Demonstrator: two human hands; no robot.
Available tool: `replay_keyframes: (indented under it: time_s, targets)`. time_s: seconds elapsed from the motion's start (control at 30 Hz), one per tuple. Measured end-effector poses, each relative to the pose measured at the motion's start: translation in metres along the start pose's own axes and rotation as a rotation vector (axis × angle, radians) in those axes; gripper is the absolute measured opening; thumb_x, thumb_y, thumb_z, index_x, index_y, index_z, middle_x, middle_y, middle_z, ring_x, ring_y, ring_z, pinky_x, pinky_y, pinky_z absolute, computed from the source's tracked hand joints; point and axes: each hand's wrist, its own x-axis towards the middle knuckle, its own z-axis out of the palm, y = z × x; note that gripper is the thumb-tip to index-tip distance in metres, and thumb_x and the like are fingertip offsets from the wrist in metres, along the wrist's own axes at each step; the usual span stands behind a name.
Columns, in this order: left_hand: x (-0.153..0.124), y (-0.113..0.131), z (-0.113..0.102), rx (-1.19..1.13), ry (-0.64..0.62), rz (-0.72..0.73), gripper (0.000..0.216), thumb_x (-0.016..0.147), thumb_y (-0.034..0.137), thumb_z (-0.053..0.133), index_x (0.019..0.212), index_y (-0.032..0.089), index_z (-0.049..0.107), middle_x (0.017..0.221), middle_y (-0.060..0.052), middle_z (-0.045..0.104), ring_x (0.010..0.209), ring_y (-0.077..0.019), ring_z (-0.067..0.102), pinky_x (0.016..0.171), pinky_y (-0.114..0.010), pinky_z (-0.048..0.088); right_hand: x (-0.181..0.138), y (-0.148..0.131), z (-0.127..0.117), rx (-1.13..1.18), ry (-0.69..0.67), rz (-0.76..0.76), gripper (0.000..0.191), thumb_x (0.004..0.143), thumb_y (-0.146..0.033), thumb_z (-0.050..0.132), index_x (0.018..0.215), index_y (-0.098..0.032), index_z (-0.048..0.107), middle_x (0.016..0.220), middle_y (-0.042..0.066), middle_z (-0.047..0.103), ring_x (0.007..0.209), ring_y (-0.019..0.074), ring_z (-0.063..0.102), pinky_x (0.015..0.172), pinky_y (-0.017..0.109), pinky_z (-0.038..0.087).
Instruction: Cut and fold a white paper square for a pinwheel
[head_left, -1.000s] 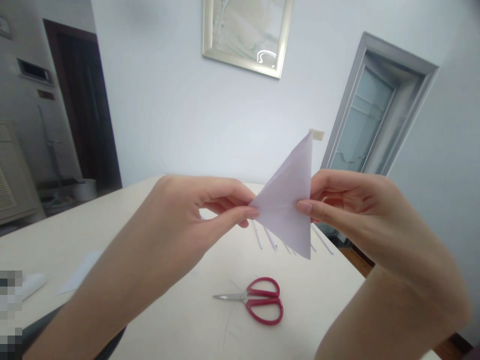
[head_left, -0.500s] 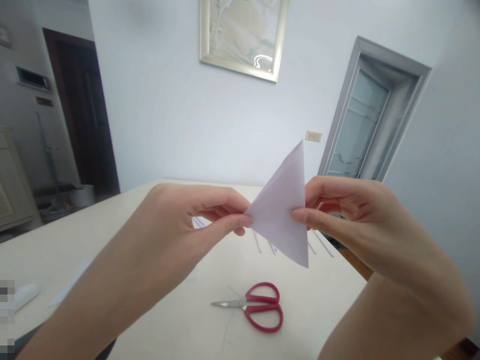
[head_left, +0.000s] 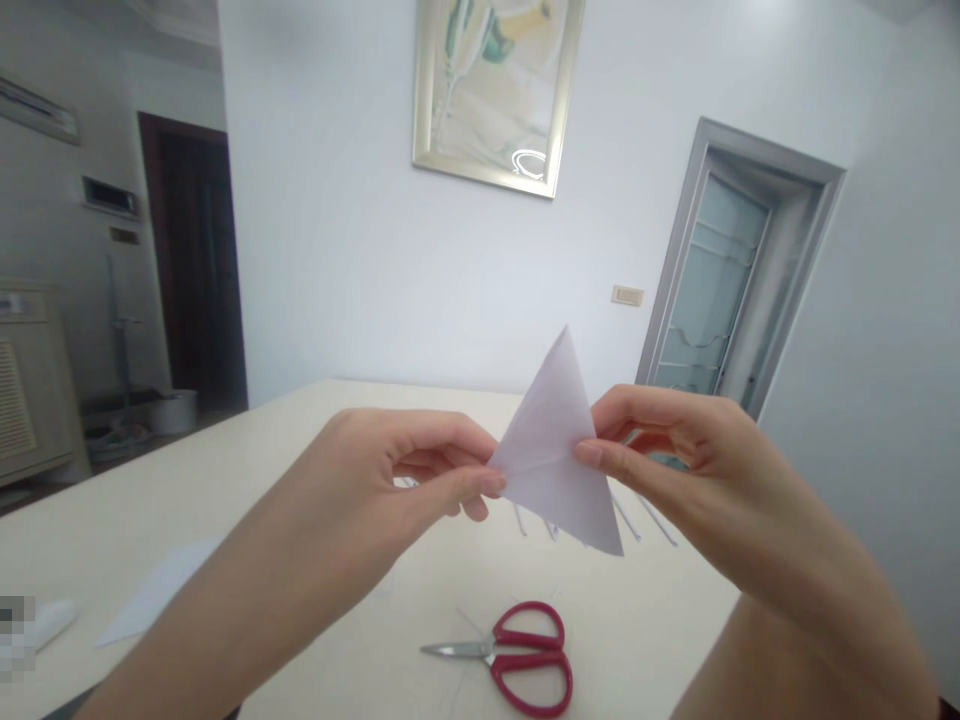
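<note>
A piece of white paper folded into a triangle (head_left: 551,430) is held up in the air above the table, its tip pointing upward. My left hand (head_left: 427,465) pinches its left corner between thumb and fingers. On the opposite side, my right hand (head_left: 660,445) grips the right edge, thumb in front and fingers behind. Below the paper lie scissors (head_left: 517,655) with red handles, their blades pointing left. Thin white paper strips or sticks (head_left: 628,518) rest on the table behind the hands, partly hidden.
The cream table (head_left: 322,620) spans the foreground. A white sheet (head_left: 161,590) lies by my left forearm, and a white object (head_left: 52,622) is at the left edge. A framed picture (head_left: 491,180) hangs on the wall, and a doorway (head_left: 742,250) stands at the right.
The head view has tilted up slightly, so everything sits lower. The folded paper has turned a little, its top tip leaning further left. Both hands keep their hold.
</note>
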Motion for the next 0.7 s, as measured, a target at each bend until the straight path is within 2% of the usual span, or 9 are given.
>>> replay_keyframes:
  time_s: [0.1, 0.27, 0.47, 0.7]
  targets:
    - [0.002, -0.001, 0.001, -0.005, -0.065, 0.016, 0.012, 0.085, 0.040, 0.060, 0.082, 0.035, 0.071, 0.072, 0.012, 0.070, 0.072, -0.0087, 0.064, 0.067, -0.015, 0.046, 0.002, -0.002, 0.002, 0.044, 0.004, 0.006, 0.017, 0.085, -0.025, 0.064, 0.068, -0.023, 0.064, 0.068, -0.007, 0.063, 0.063, 0.0082, 0.057, 0.055, 0.019, 0.042]
    - [-0.002, 0.001, -0.003, -0.023, -0.134, 0.019, 0.015, 0.087, 0.036, 0.059, 0.078, 0.034, 0.070, 0.073, 0.012, 0.070, 0.073, -0.0079, 0.064, 0.068, -0.015, 0.045, 0.003, -0.004, 0.003, 0.106, 0.005, 0.032, 0.023, 0.085, -0.021, 0.062, 0.063, -0.022, 0.058, 0.061, -0.008, 0.058, 0.059, 0.0076, 0.052, 0.052, 0.020, 0.037]
    - [-0.008, 0.007, -0.006, 0.011, -0.132, 0.023, 0.014, 0.086, 0.030, 0.057, 0.083, 0.030, 0.071, 0.076, 0.009, 0.071, 0.074, -0.0101, 0.065, 0.068, -0.018, 0.047, 0.007, -0.006, 0.009, 0.086, -0.088, 0.004, 0.012, 0.084, -0.025, 0.063, 0.073, -0.022, 0.061, 0.078, -0.005, 0.064, 0.075, 0.0131, 0.059, 0.068, 0.025, 0.046]
    - [-0.007, 0.021, -0.006, -0.040, -0.104, 0.039, 0.017, 0.086, 0.032, 0.055, 0.087, 0.025, 0.070, 0.089, 0.003, 0.072, 0.087, -0.0178, 0.066, 0.079, -0.027, 0.051, 0.016, -0.006, 0.018, 0.113, -0.068, 0.020, 0.014, 0.088, -0.026, 0.058, 0.077, -0.019, 0.063, 0.074, -0.001, 0.063, 0.070, 0.0154, 0.055, 0.062, 0.029, 0.042]
